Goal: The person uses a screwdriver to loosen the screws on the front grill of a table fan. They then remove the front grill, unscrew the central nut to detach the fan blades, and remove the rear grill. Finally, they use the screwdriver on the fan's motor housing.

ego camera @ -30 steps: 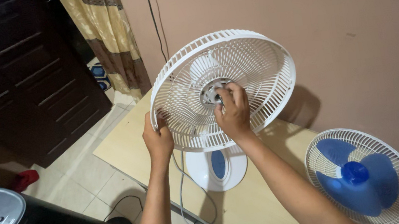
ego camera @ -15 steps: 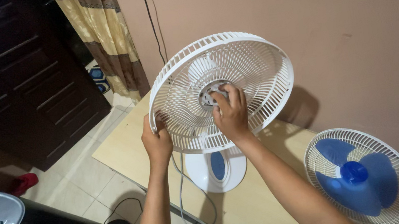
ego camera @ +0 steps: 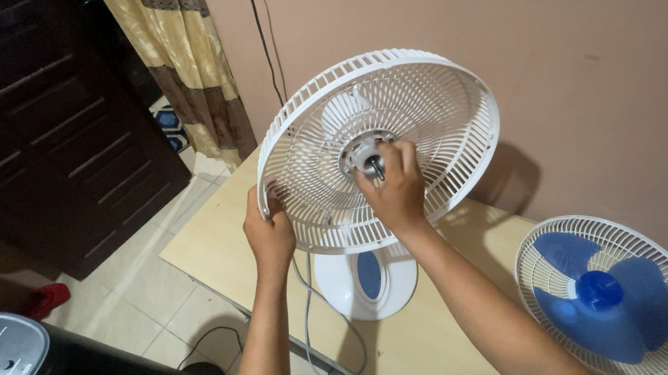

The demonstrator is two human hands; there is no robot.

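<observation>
Your right hand (ego camera: 395, 192) pinches the grey hub (ego camera: 363, 156) at the centre of the white rear grille (ego camera: 428, 115), fingers turned slightly since a moment ago, suggesting rotation there. Your left hand (ego camera: 269, 235) clasps the grille's rim. Table (ego camera: 213, 246) beneath.

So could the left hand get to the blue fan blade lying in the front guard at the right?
Probably not easily: the left hand grips the white rear guard's rim, and the right arm lies between it and the blue blade.
</observation>
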